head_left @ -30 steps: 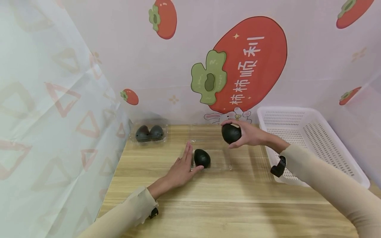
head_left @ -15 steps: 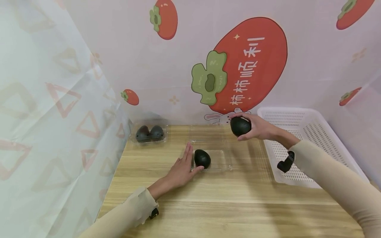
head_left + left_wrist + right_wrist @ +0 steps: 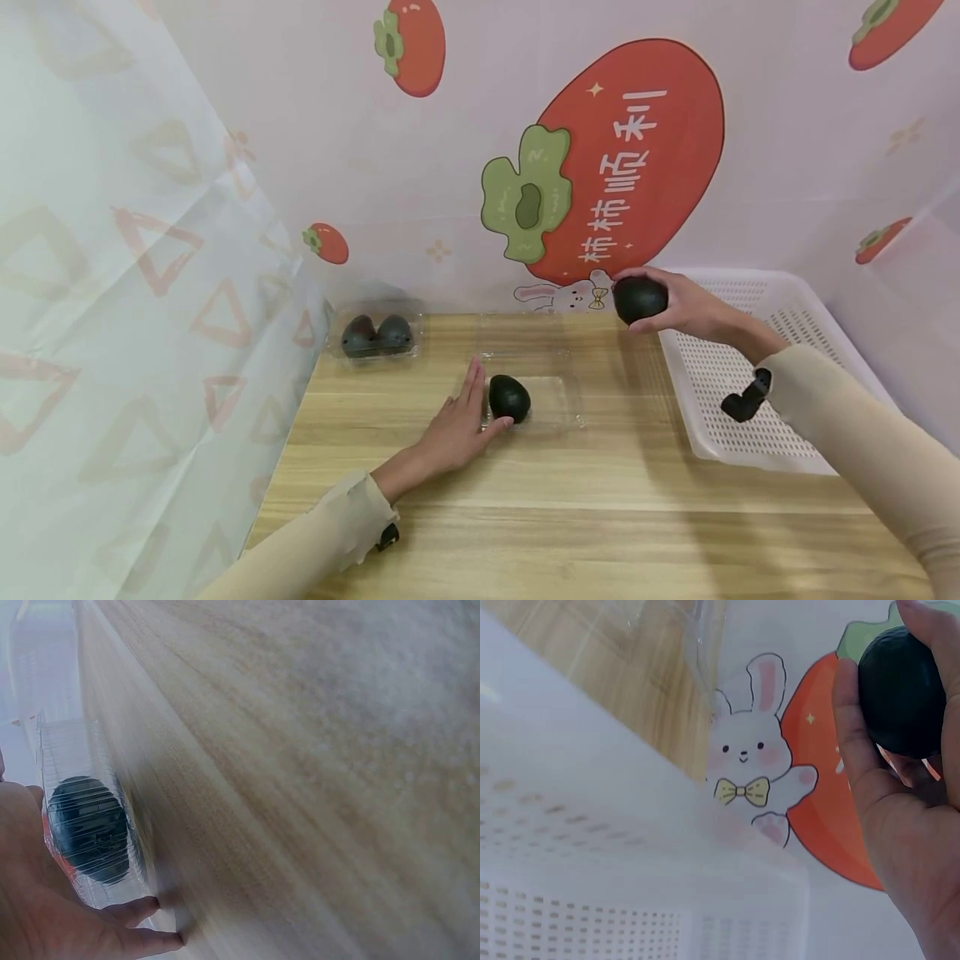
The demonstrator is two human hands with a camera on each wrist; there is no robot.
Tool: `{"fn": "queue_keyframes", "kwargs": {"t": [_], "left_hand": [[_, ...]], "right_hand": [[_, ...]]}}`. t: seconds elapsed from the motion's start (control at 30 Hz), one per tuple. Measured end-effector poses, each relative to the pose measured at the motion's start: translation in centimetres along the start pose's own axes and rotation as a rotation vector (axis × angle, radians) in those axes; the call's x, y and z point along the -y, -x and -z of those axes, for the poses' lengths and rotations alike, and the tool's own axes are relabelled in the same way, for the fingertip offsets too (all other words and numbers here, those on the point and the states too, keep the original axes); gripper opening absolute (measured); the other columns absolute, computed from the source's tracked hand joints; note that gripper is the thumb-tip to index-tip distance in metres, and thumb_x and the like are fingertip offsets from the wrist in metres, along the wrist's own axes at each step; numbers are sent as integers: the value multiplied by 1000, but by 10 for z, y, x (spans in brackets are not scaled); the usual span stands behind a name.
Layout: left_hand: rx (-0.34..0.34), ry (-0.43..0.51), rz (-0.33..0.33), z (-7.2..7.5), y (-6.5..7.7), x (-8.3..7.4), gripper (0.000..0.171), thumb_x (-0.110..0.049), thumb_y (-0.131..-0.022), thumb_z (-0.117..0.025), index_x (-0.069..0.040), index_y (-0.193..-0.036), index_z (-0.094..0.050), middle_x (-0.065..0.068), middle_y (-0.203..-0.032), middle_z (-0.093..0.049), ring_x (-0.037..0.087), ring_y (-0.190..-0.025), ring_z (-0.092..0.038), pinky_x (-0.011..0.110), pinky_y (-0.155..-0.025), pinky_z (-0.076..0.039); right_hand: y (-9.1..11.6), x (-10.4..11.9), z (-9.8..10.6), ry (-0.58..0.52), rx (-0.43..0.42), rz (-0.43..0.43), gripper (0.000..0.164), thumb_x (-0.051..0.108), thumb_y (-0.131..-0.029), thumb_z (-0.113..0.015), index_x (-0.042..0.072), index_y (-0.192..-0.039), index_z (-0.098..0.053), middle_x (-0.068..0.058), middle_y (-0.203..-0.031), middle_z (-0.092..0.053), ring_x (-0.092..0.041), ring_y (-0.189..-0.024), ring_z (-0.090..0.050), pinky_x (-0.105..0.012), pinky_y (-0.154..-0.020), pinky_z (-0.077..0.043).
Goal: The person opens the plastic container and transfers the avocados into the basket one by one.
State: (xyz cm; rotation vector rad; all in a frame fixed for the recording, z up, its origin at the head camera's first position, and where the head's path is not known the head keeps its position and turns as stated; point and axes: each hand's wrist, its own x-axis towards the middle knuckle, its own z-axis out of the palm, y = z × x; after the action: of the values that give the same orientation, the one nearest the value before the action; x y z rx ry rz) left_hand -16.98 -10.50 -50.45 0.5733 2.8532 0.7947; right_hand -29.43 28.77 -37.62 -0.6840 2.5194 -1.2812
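In the head view my right hand [image 3: 690, 310] holds a dark avocado [image 3: 640, 300] in the air, beside the far left corner of the white basket. The right wrist view shows its fingers and thumb around the avocado [image 3: 904, 694]. My left hand [image 3: 453, 429] touches the left side of an open clear plastic clamshell box [image 3: 553, 400], fingers straight and thumb spread along the front edge. Another avocado [image 3: 510, 400] sits in the left half of this box; its lid [image 3: 525, 333] lies folded back. The left wrist view shows that avocado [image 3: 90, 829] through the ribbed plastic.
A white perforated basket [image 3: 727, 417] stands at the right, partly behind my right forearm. At the back left is a clear box [image 3: 411, 352] with two dark avocados [image 3: 377, 336] in it. Printed sheets form walls behind and on the left of the wooden table [image 3: 525, 533].
My right hand has moved right and slightly up with the avocado, away from above the open box to near the basket. The left hand has stayed put.
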Motion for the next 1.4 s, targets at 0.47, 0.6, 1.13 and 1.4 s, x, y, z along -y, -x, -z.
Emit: {"fn": "queue_keyframes", "kwargs": {"t": [0.47, 0.6, 1.13, 1.4], "left_hand": [[-9, 7, 4, 0, 0, 1, 100, -65, -106, -48, -3, -170, -1, 12, -179, 9, 40, -155, -34, 66, -121, -31], [-4, 0, 4, 0, 0, 1, 101, -65, -106, -48, -3, -170, 0, 11, -179, 10, 40, -154, -35, 66, -121, -31], [-3, -9, 15, -4, -1, 2, 102, -68, -105, -46, -5, -170, 2, 10, -179, 11, 39, -155, -34, 66, -121, -31], [-3, -8, 15, -6, -1, 4, 103, -69, -105, -45, -4, -170, 1, 10, -179, 11, 37, -156, -30, 66, -121, -31]], "right_hand": [[14, -18, 36, 78, -100, -105, 74, 17, -91, -85, 16, -155, -47, -1, -143, -55, -19, -118, -54, -21, -87, -52], [18, -27, 44, 89, -115, -134, 77, 17, -92, -84, 15, -158, -44, -3, -146, -53, -19, -119, -51, -19, -86, -52], [30, -65, 66, 178, -154, -204, 80, 20, -93, -84, 14, -160, -40, -10, -150, -49, -18, -116, -50, -12, -82, -48], [34, -81, 68, 197, -147, -225, 82, 23, -93, -84, 10, -160, -38, -20, -152, -48, -25, -119, -50, -11, -82, -46]]}}
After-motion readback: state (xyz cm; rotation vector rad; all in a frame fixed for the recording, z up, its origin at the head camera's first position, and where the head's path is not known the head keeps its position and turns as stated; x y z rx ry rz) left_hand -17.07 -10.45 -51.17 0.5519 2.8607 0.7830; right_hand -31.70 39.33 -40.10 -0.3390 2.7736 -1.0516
